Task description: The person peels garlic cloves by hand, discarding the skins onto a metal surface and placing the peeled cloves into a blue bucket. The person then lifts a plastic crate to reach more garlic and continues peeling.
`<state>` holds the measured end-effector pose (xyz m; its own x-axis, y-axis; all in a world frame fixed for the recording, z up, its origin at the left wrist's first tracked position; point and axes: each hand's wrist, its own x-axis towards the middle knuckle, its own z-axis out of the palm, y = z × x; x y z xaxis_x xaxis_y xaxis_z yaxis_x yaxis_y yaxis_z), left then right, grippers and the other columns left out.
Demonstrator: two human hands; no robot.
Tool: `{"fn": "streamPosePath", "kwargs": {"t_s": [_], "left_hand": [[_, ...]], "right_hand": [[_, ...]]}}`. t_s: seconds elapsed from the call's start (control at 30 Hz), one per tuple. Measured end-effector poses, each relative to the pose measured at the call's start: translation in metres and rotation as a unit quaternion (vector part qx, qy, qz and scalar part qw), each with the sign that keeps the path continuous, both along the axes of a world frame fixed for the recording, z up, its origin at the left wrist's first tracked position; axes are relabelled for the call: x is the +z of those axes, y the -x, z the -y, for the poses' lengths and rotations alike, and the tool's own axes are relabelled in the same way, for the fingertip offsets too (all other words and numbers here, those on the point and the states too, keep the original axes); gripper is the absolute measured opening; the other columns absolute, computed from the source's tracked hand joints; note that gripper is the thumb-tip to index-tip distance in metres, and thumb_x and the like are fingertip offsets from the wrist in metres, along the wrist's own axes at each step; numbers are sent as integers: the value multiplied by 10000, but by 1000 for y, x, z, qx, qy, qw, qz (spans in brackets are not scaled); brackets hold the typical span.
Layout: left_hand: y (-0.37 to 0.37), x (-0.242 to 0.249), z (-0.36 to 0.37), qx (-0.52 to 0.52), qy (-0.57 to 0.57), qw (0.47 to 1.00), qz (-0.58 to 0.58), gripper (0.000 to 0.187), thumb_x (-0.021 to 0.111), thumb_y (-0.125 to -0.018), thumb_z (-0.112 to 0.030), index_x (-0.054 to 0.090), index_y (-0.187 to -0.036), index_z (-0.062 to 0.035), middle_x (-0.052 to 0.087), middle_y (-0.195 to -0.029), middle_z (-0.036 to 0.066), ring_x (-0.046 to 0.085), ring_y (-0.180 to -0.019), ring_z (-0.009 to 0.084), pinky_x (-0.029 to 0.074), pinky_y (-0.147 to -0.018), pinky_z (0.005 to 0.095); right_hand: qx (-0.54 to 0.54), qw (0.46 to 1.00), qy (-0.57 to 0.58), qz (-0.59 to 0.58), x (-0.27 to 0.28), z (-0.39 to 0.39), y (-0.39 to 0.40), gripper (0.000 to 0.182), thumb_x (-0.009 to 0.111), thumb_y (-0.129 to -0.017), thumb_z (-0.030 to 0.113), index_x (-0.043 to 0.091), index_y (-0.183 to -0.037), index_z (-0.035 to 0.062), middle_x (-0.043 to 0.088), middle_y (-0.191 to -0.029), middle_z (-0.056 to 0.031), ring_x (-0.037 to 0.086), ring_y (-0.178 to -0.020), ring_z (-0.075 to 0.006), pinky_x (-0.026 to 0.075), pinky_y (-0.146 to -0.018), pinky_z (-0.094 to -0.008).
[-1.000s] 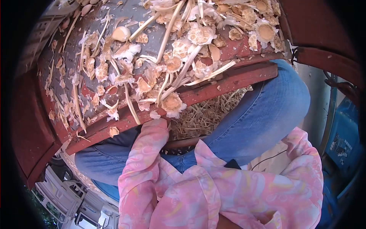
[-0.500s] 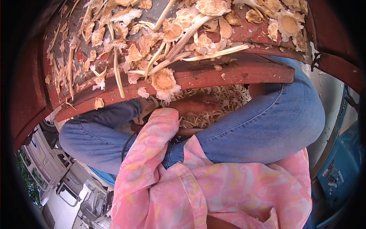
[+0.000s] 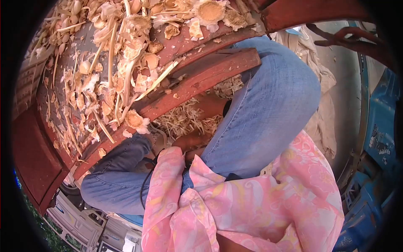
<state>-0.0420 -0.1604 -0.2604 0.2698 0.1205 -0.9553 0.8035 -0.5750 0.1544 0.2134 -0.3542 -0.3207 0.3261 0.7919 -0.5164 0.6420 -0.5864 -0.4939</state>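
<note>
A pink patterned sleeve [image 3: 167,161] leads to my left hand [image 3: 191,140], low between my legs against a heap of dry pale peelings [image 3: 178,122]. Shade and the heap hide its fingers. Farther up the heap, a brown limb with a dark band [image 3: 210,106] comes out from behind my bent leg. It looks like my right hand, but its fingers do not show clearly. Whether either hand holds anything cannot be made out. Above them, a red tabletop [image 3: 168,63] bears garlic stalks, papery skins and root discs [image 3: 135,120].
The table's red lower rail [image 3: 210,77] crosses above the heap. My jeans-clad leg [image 3: 268,109] stands at the right. Whole garlic bulbs [image 3: 75,8] lie at the far left of the table. Pale cloth [image 3: 325,92] and blue plastic [image 3: 380,113] are at the right.
The view has turned, so the table now slants and more of its left side shows. My left hand has drawn back toward my lap. The banded limb shows farther out over the peelings.
</note>
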Motion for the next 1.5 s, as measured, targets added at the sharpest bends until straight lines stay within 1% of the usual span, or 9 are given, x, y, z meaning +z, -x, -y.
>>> {"fn": "streamPosePath", "kwargs": {"t_s": [0.23, 0.47, 0.6, 0.67, 0.77, 0.93, 1.0, 1.13, 1.5], "left_hand": [[-50, 21, 19, 62, 352, 923, 144, 571, 582, -854, -364, 480, -1280, 2, 525, -1262, 214, 497, -1176, 351, 395, -982, 410], [-49, 176, -39, -83, 179, 932, 304, 436, 550, -906, -260, 506, -1253, 0, 583, -1140, 234, 541, -1094, 386, 432, -912, 399], [-62, 284, -73, 200, 154, 871, 421, 420, 602, -885, -258, 536, -1231, -29, 585, -1109, 207, 592, -981, 320, 449, -880, 409], [-81, 303, -91, 124, -50, 832, 539, 407, 634, -859, -258, 560, -1217, -80, 556, -1167, 194, 559, -1022, 312, 438, -896, 411], [-117, 278, -104, -125, -226, 675, 691, 397, 650, -839, -263, 575, -1206, -131, 520, -1222, 187, 491, -1121, 348, 420, -922, 416], [-109, 255, -134, -97, -316, 693, 641, 395, 676, -809, -273, 600, -1172, -137, 495, -1246, 191, 452, -1167, 363, 385, -964, 437], [-90, 257, -144, -78, -280, 700, 652, 368, 682, -803, -256, 618, -1143, -130, 495, -1249, 191, 455, -1166, 361, 382, -967, 435], [-49, 269, -157, -42, -248, 660, 708, 359, 695, -785, -189, 631, -1131, -117, 493, -1257, 188, 476, -1136, 362, 386, -961, 424], [-12, 261, -184, -4, -344, 723, 599, 565, 638, -820, -418, 509, -1273, -107, 400, -1352, 199, 370, -1236, 381, 282, -1028, 502]], "right_hand": [[-31, 999, 23, 10, 42, 39, 11, 167, 601, -817, 158, 601, -933, 38, 614, -850, -126, 625, -755, -316, 497, -650, -393], [-5, 998, 28, 53, 103, 66, 23, 171, 602, -814, 156, 600, -939, 39, 614, -856, -125, 625, -756, -318, 497, -646, -394], [26, 992, 58, 109, 171, 66, 24, 174, 602, -813, 156, 600, -942, 39, 614, -859, -125, 625, -756, -319, 497, -644, -395], [46, 982, 82, 163, 213, 63, 25, 176, 602, -812, 156, 600, -943, 39, 614, -861, -124, 624, -757, -320, 497, -643, -396], [73, 953, 128, 264, 288, 47, 25, 189, 599, -804, 139, 590, -963, 37, 615, -885, -121, 626, -752, -318, 498, -631, -395], [61, 973, -154, 158, 413, -6, 43, 281, 569, -790, 41, 561, -1066, -15, 606, -1018, -173, 631, -841, -317, 521, -652, -366], [-28, 944, -326, 42, 423, -50, 50, 435, 559, -777, -15, 482, -1205, -25, 541, -1164, -192, 571, -1041, -308, 495, -823, -338], [4, 884, -401, 241, 327, -150, -31, 602, 539, -767, 15, 299, -1314, -66, 391, -1283, -307, 393, -1217, -430, 316, -1034, -447], [90, 921, -346, 155, 367, -264, -11, 549, 595, -801, 150, 419, -1296, -11, 435, -1279, -270, 426, -1208, -390, 353, -1022, -419]]}}
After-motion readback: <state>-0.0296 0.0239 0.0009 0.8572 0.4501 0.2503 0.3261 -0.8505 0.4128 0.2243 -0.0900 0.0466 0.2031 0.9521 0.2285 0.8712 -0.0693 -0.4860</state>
